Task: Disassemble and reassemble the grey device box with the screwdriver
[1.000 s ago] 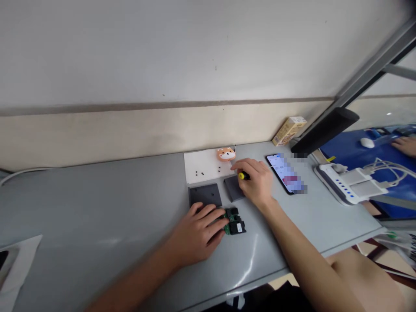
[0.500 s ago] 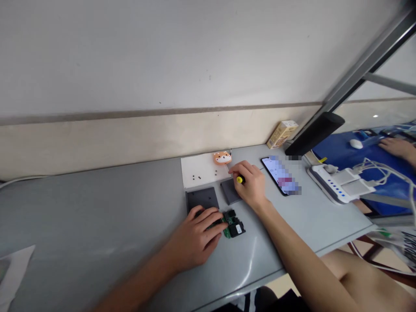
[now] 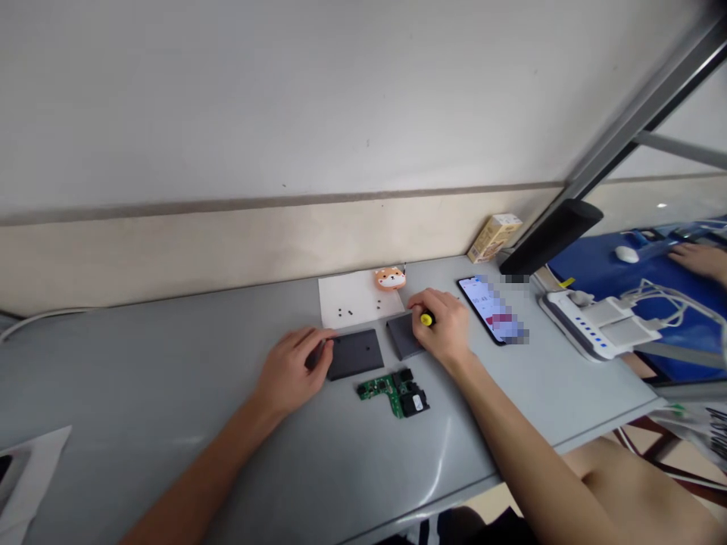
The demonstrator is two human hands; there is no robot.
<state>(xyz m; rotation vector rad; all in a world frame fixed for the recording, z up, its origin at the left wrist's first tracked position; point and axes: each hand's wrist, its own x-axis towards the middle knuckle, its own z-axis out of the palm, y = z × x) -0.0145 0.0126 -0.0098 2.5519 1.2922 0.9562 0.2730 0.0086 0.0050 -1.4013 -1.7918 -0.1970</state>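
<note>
My left hand [image 3: 295, 367] is closed at the left edge of a flat dark grey casing panel [image 3: 357, 354], thumb and forefinger together on its rim. The panel lies on the table with small dark holes in its face. My right hand [image 3: 444, 325] is wrapped round a screwdriver [image 3: 426, 319]; only its yellow-and-black handle end shows. Beneath that hand lies a second, smaller dark grey casing part [image 3: 402, 337], partly covered. A green circuit board [image 3: 393, 393] with black components rests in front of the panel, apart from both hands.
Several tiny screws [image 3: 351, 312] lie on white paper [image 3: 335, 291] beside an orange animal-faced case [image 3: 390, 278]. To the right are a phone [image 3: 482, 303], a small box [image 3: 494, 237], a black cylinder [image 3: 550, 236] and a power strip [image 3: 591, 325] with cables. Another person's hand [image 3: 696, 257] is far right.
My left hand has moved left and back from the circuit board to the panel's left edge, uncovering the board. My right hand keeps the screwdriver, nearly in place.
</note>
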